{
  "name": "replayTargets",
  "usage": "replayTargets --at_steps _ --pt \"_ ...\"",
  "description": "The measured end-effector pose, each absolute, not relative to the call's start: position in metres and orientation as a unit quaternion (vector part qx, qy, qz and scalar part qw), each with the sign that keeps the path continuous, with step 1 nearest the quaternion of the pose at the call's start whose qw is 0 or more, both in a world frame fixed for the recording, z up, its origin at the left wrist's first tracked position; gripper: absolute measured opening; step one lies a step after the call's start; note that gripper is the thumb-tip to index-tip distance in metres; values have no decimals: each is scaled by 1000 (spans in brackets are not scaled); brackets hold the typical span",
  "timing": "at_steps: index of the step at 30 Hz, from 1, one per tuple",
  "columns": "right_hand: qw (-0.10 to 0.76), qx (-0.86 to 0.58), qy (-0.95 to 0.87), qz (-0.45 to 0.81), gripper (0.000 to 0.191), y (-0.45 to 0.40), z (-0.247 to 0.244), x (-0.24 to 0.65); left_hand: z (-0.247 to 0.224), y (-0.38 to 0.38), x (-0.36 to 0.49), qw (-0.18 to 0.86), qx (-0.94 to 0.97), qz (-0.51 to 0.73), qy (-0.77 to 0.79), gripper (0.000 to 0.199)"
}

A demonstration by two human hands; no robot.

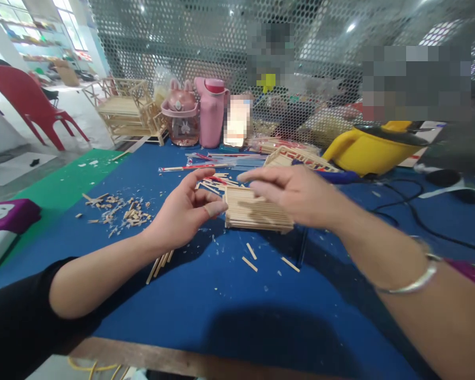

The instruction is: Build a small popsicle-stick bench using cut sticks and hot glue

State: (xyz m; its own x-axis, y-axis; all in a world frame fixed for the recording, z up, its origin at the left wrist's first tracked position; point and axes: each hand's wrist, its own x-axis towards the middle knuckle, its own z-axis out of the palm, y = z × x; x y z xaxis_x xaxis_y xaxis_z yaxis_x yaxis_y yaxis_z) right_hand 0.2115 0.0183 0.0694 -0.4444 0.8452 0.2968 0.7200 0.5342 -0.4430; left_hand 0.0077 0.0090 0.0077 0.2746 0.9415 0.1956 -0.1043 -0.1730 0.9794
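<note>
A small slatted panel of thin wooden sticks (257, 211) sits on the blue table between my hands. My left hand (184, 208) is at its left end, fingers curved and apart, the thumb tip at or very near its edge; I cannot tell whether it touches. Over the panel's upper right side is my right hand (293, 192), slightly blurred, fingers stretched leftward with nothing seen in them. Loose sticks (217, 182) lie behind the panel. Several longer sticks (160, 266) show below my left wrist, and short pieces (250, 264) lie in front.
Stick scraps (132, 214) are heaped at left. Behind stand a pink bottle (212, 113), a rabbit-eared jug (183, 124), a lit phone (236, 124) and a stick-built model (126, 108). A yellow pot (366, 150) and black cable (419, 216) occupy the right. A purple-and-white box (10, 219) sits far left.
</note>
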Motion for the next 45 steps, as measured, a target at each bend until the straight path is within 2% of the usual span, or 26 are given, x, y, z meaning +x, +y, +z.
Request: replayTargets --at_steps 2,4,10,13,15,20,25,45 --pt "228 -413 -846 247 25 18 57 195 9 6 7 544 595 482 344 65" --pt "236 -390 -834 312 24 19 46 189 9 5 6 543 599 480 341 67" --pt "303 -404 -774 383 18 15 38 190 6 5 7 538 622 466 325 66" --pt "325 -419 -742 410 15 15 36 191 4 4 7 509 644 466 329 54" --pt "348 -428 -722 418 13 17 33 195 1 4 4 453 673 460 362 42" --pt "341 -445 -739 374 12 23 24 205 -5 7 -4 280 789 321 443 24" --pt "349 -406 -807 249 7 22 18 201 -7 7 1 194 837 268 435 20" --pt "354 -403 -810 235 7 21 13 196 -7 7 7 188 826 277 453 13"
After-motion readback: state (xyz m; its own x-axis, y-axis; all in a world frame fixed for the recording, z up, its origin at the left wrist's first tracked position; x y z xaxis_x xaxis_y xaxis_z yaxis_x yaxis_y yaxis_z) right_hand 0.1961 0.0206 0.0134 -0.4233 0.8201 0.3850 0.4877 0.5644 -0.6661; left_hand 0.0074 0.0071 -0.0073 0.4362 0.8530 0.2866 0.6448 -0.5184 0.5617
